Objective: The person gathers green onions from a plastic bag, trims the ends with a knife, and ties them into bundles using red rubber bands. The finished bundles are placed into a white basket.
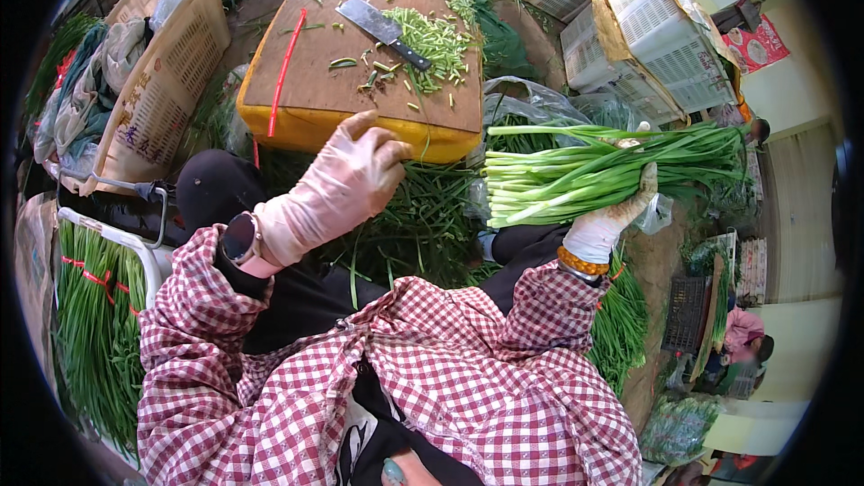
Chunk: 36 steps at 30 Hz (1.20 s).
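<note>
My right hand (612,223), in a pale, soiled glove, grips a bunch of garlic chives (558,175) from below. The pale stem ends point left and the long green leaves trail right. In a pale glove too, my left hand (346,175) hovers by the near edge of a yellow block with a brown board top (297,63). Its fingers are loosely bent and apart, and I make out nothing in them. A cleaver (371,22) with a black handle lies on the board beside a pile of cut stem ends (436,45). A red tie strip (288,72) rests left of them.
Loose green leaves (409,220) heap below the board. At left stand a crate (166,81) of cloths and bags and tied chives (94,324). More chives (621,324) lie by my right leg. White crates (666,36) stand at back right; a person (742,328) sits far right.
</note>
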Each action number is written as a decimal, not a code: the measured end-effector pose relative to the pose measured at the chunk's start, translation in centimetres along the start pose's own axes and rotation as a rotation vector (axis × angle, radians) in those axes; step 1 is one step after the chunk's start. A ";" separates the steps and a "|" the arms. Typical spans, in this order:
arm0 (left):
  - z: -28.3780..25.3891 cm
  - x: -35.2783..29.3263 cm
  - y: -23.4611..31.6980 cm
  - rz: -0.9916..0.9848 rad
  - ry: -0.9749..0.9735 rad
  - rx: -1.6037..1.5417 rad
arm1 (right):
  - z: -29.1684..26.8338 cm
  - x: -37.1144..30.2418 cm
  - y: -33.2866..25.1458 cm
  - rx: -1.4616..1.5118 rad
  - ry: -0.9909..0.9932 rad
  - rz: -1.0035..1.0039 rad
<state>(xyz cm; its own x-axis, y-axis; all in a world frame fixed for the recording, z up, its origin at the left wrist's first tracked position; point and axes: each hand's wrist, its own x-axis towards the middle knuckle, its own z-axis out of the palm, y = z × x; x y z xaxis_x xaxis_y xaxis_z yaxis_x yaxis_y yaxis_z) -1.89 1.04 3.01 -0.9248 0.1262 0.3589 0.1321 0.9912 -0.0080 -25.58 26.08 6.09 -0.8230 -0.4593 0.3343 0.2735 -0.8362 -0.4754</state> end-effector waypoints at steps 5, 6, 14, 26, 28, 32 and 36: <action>-2.5 0.9 1.6 0.027 0.439 -0.192 | 1.0 -0.3 2.4 -0.070 -0.017 0.043; -2.7 2.0 2.2 0.061 0.475 -0.183 | 1.3 -0.3 2.9 -0.088 -0.024 0.044; -1.6 6.7 2.9 0.331 0.427 0.268 | 2.1 -0.9 4.6 -0.037 -0.015 0.095; -1.1 6.4 3.3 0.198 0.393 0.036 | 2.5 -0.9 4.5 0.044 -0.102 0.123; -1.1 6.0 3.0 0.198 0.365 0.042 | 2.4 -0.8 4.2 0.038 -0.095 0.119; -0.4 3.4 2.1 0.221 0.217 0.056 | 1.9 -0.8 2.9 0.040 -0.027 0.072; -0.1 -2.2 0.7 0.213 -0.352 0.279 | 1.4 -0.3 0.5 0.132 -0.036 0.039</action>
<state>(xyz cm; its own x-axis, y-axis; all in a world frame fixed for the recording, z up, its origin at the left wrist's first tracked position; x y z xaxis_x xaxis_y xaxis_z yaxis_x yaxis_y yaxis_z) 0.26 1.44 2.27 -0.9583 0.2854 -0.0141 0.2753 0.9086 -0.3141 -24.45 25.38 6.93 -0.7926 -0.5010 0.3474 0.3704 -0.8483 -0.3784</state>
